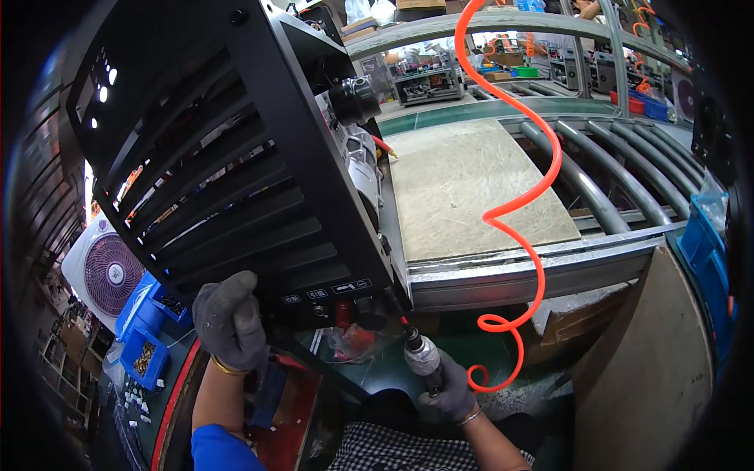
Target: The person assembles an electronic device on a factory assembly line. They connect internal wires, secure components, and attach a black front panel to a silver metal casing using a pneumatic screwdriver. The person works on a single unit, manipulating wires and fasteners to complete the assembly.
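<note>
A large black metal machine housing with louvred slots fills the left and middle, standing tilted in view at the near end of the roller line. My right hand, in a grey glove, is closed round a pneumatic screwdriver wrapped in pale tape. The tool's bit points up toward the housing's lower right corner; whether it touches is unclear. My left hand, gloved too, is at the housing's lower edge with its fingers curled together. Anything inside them is hidden.
An orange coiled air hose hangs across the right side. Beyond lie a worn board and steel rollers. Blue bins with small fasteners and a white fan stand left. A blue bin hangs right.
</note>
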A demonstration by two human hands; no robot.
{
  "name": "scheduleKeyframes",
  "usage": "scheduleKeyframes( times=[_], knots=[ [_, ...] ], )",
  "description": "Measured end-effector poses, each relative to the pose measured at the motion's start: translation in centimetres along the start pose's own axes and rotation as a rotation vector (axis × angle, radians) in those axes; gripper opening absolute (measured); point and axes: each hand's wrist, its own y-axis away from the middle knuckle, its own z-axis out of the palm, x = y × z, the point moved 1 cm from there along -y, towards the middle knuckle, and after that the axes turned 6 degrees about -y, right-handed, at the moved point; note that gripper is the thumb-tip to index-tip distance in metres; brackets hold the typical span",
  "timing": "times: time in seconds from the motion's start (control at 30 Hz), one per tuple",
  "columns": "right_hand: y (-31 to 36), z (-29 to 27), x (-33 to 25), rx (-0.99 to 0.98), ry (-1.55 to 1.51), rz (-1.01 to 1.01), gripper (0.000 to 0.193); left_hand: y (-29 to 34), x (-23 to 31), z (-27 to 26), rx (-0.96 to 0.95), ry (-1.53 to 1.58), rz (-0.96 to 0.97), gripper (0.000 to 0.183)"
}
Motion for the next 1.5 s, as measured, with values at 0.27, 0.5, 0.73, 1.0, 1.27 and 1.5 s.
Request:
scheduleKeyframes(
  times=[0.27,0.5,0.73,1.0,1.27,1.5],
  knots=[
    [-0.9,1.1,0.2,0.003,-0.024,-0.062,0.095,0.2,-0.1,0.0,-0.021,0.005,-0.039,0.025],
    [-1.6,1.9,0.9,0.075,-0.061,-0.114,0.098,-0.2,-0.1,0.2,0.014,0.008,0.047,0.024],
    [-1.8,2.2,0.7,0.104,-0.047,-0.141,0.099,-0.2,-0.3,-0.1,-0.005,0.019,0.057,0.024],
    [-1.0,1.2,0.6,0.159,-0.005,-0.151,0.106,4.4,8.3,-1.9,-0.805,1.224,-1.223,0.026],
    [4.9,1.7,-1.0,0.005,0.088,0.153,0.099,11.5,5.9,-1.5,-0.663,1.287,-1.412,0.038],
    [4.6,2.9,-1.1,-0.239,0.156,0.337,0.09,9.7,4.7,-3.0,-0.409,1.171,-1.479,0.039]
  ],
)
